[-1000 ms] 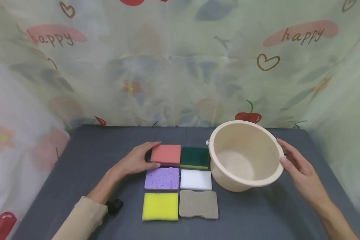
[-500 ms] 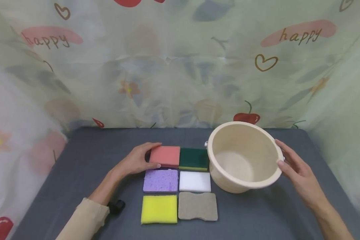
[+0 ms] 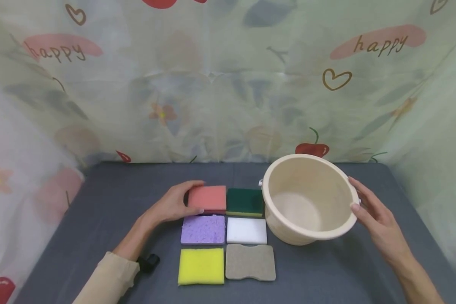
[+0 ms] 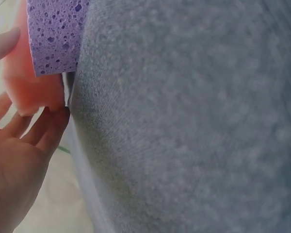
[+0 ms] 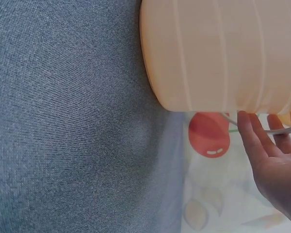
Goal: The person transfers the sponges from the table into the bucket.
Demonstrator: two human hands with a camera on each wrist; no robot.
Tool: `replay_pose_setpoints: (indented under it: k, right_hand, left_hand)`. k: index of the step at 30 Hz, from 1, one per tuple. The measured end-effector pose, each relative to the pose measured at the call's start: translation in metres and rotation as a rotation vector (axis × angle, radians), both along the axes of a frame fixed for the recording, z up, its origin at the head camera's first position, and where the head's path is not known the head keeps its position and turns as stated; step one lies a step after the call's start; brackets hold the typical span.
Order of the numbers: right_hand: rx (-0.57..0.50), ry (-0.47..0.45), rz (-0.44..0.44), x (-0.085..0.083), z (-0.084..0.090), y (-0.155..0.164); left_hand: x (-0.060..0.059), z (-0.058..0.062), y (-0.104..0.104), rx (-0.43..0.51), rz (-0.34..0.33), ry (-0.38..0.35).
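My left hand [image 3: 172, 202] grips the left end of a pink sponge [image 3: 207, 198], thumb on its near side and fingers behind it. In the left wrist view that pink sponge [image 4: 34, 90] shows partly behind a purple sponge [image 4: 58, 36]. At the right, my right hand [image 3: 381, 223] holds a cream bucket [image 3: 294, 226] by its rim, thumb on top. The right wrist view shows fingers [image 5: 250, 136] against the bucket's side [image 5: 208, 58], near its thin handle [image 5: 281, 130]. The bucket leans toward me, its inside bare.
Beside the pink sponge lies a dark green scouring sponge [image 3: 245, 200], close to the bucket. Nearer me are a white sponge [image 3: 247, 231], a yellow sponge [image 3: 201, 266] and a grey waisted sponge [image 3: 251, 261]. A printed curtain [image 3: 213, 118] hangs behind the grey-covered table [image 3: 114, 202].
The head view has shifted slightly. My left hand reaches a little farther around the pink sponge's end. My right hand keeps its hold on the bucket.
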State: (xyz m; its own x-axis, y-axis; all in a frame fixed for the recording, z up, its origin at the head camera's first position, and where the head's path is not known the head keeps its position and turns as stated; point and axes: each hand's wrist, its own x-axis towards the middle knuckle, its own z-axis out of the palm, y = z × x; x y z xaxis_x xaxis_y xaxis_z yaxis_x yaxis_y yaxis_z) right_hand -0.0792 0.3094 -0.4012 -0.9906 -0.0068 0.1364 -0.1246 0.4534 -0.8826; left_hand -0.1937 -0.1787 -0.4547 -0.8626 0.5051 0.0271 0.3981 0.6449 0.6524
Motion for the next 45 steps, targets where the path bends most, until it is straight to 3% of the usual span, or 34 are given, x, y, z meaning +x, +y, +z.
replay_pose_setpoints:
  k: [4, 15, 23, 32, 45]
  right_hand:
    - [-0.003, 0.010, -0.007, 0.001, -0.001, 0.000]
    - [0.006, 0.043, -0.008, 0.002, -0.005, 0.002]
    - [-0.016, 0.043, -0.005, 0.000, -0.004, 0.002]
    - [-0.042, 0.028, -0.014, -0.001, 0.000, 0.001]
    - [-0.209, 0.022, 0.014, -0.001, -0.004, 0.003]
  left_hand:
    - [-0.001, 0.004, -0.002, 0.003, 0.000, 0.027]
    - [-0.004, 0.024, -0.002, 0.043, 0.050, -0.037]
    - [-0.004, 0.040, 0.002, 0.081, -0.008, 0.016]
    - [-0.003, 0.060, 0.009, 0.110, -0.015, 0.048]
    - [0.002, 0.079, 0.021, 0.166, -0.095, 0.126]
